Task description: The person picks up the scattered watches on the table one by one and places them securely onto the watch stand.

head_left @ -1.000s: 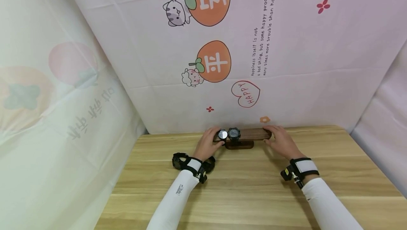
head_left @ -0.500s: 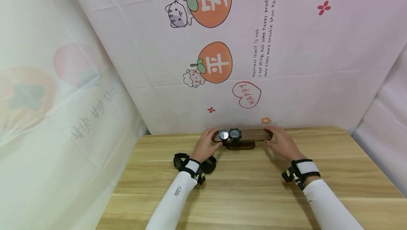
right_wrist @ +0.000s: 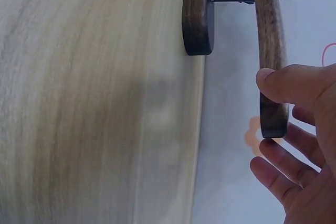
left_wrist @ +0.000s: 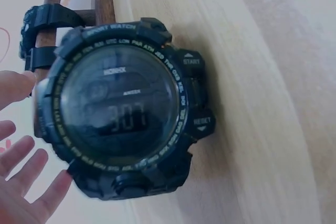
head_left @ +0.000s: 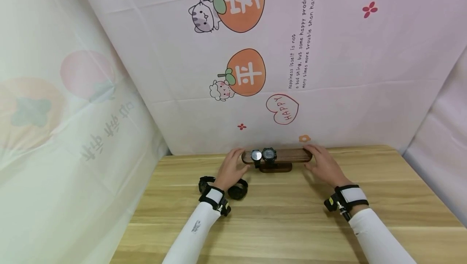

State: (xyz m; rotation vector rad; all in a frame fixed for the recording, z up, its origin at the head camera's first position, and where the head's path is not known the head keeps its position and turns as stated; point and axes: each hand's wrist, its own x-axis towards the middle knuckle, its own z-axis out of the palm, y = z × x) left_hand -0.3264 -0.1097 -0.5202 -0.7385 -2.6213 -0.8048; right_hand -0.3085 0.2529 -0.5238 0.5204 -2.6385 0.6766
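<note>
A dark wooden watch stand (head_left: 293, 155) stands at the table's back edge, its bar level above a small base (head_left: 276, 168). Two black watches, one with a pale face (head_left: 256, 155) and one chunky (head_left: 269, 154), are strapped on its left half. My right hand (head_left: 326, 168) grips the bar's right end; in the right wrist view the thumb (right_wrist: 283, 83) presses its front, fingers behind. My left hand (head_left: 229, 170) is beside the bar's left end, fingers spread and holding nothing. A black digital watch (left_wrist: 121, 103) fills the left wrist view, hiding part of the stand.
Two loose black watches (head_left: 238, 189) lie on the wooden table (head_left: 277, 223) near my left wrist, one partly hidden by it. A printed white cloth (head_left: 343, 106) hangs right behind the stand. More cloth (head_left: 120, 166) hangs along the left side.
My left hand has let go of the bar's left end and drawn slightly to the left and down. My right hand stays on the right end, and the stand has barely moved.
</note>
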